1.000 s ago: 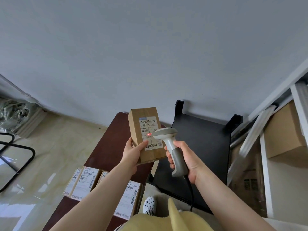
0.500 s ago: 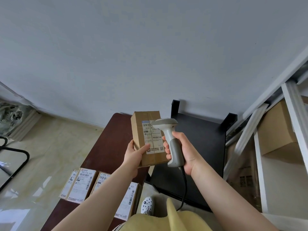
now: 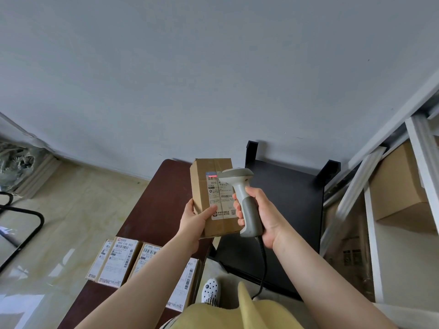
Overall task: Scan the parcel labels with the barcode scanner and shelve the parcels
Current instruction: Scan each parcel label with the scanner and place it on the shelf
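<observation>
Parcel (image 3: 215,198) held upright above the far end of the bench (image 3: 152,210), long axis near vertical and leaning a little away, label (image 3: 219,198) facing the camera. Left hand (image 3: 193,218) gripping the parcel low on its left edge, thumb laid across the lower part of the label, fingers hidden behind the carton. Right hand (image 3: 260,216) wrapped round the handle of the scanner (image 3: 243,198), cable hanging down toward the floor. Scanner head just beside the label's upper right corner, overlapping it in this view, nose pointing left across the label. Red scan line visible on the top barcode, at the label's upper left. Right hand nearer the shelf (image 3: 422,176), which stands to the right; parcel lies left of the scanner, so any shelving move means carrying the carton rightward past the scanner, or lowering the scanner first. Scan judged to be in progress; whether it has registered cannot be told.

Compared with half a second earlier: red line now lit on the top barcode, where none showed on the label then. Compared with one second earlier: red mark higher on the label. Grips of both hands unchanged.

More parcels (image 3: 118,262) lying flat on the near part of the bench, labels up, not yet picked up.
</observation>
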Demonstrator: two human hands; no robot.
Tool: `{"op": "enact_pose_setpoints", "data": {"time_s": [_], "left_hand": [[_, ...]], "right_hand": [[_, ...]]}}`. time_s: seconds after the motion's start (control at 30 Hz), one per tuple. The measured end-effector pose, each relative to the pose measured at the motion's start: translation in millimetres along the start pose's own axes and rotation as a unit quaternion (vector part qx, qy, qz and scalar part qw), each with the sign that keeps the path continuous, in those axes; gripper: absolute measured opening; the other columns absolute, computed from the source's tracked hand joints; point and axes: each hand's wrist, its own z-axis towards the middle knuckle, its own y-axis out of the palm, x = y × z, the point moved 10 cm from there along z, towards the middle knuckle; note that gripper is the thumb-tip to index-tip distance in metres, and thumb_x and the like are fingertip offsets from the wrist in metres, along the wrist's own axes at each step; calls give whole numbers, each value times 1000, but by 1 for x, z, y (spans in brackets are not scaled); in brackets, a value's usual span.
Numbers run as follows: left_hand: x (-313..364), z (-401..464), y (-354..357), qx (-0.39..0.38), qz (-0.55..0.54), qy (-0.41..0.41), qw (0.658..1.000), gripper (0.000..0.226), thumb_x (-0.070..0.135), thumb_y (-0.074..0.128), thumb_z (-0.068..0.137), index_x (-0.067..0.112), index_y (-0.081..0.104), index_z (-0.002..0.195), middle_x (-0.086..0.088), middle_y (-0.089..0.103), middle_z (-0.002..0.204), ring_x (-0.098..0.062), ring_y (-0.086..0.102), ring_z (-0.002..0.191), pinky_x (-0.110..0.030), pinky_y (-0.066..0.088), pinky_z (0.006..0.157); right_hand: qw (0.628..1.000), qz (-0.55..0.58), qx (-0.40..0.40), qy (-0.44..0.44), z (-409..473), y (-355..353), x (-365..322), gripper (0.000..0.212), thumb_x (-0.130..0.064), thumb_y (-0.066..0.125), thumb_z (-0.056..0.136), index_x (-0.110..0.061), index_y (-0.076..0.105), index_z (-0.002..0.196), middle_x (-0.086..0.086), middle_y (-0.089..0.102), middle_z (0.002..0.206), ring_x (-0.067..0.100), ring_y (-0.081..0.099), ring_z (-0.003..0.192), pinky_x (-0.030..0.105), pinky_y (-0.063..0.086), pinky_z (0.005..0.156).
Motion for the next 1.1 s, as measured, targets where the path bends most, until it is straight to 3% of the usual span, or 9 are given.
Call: {"op": "enact_pose_setpoints", "data": {"time_s": [0.2,0.37,0.6,0.77,0.87,1.1], "left_hand": [[0,1,-7,1,-4,2,1000,72,30,80,85,30,39,144,-3,64,125,-26,67,109,-50,60,85],[-6,7,-25,14,-38,2,999,60,29,80,85,28,50,136,-1,70,121,-25,70,106,-46,62,77],[-16,8,-48,17,-77,-5,997,46,25,75,89,26,55,130,-2,71,116,-24,70,101,-35,59,61],[-19,7,-56,-2,-105,-2,995,57,26,76,86,25,53,138,-5,72,120,-27,70,108,-47,59,83],[-14,5,-56,-22,-110,7,994,71,32,79,73,25,53,138,-5,73,121,-28,71,109,-53,57,94],[-7,5,-49,-49,-112,10,992,64,31,76,78,27,54,138,-5,73,121,-27,69,112,-50,57,93]], "right_hand": [[996,-38,57,-58,-2,-21,-8,34,-38,59,96,-10,62,115,9,75,92,18,68,81,32,51,75],[964,-117,230,-67,4,-84,-4,40,-46,65,91,-13,59,113,7,75,94,22,69,91,36,53,79],[902,-151,399,-59,25,-152,16,34,-40,62,95,-10,52,110,9,61,105,17,55,82,34,45,73],[847,-239,473,-46,33,-172,24,37,-39,69,90,-13,50,108,8,57,111,27,55,92,41,48,81],[838,-250,483,-51,39,-174,30,39,-40,72,88,-15,50,107,5,60,109,27,57,92,39,46,78],[836,-255,482,-61,41,-179,37,43,-45,74,85,-16,52,107,-4,60,96,24,60,92,43,50,84]]}}
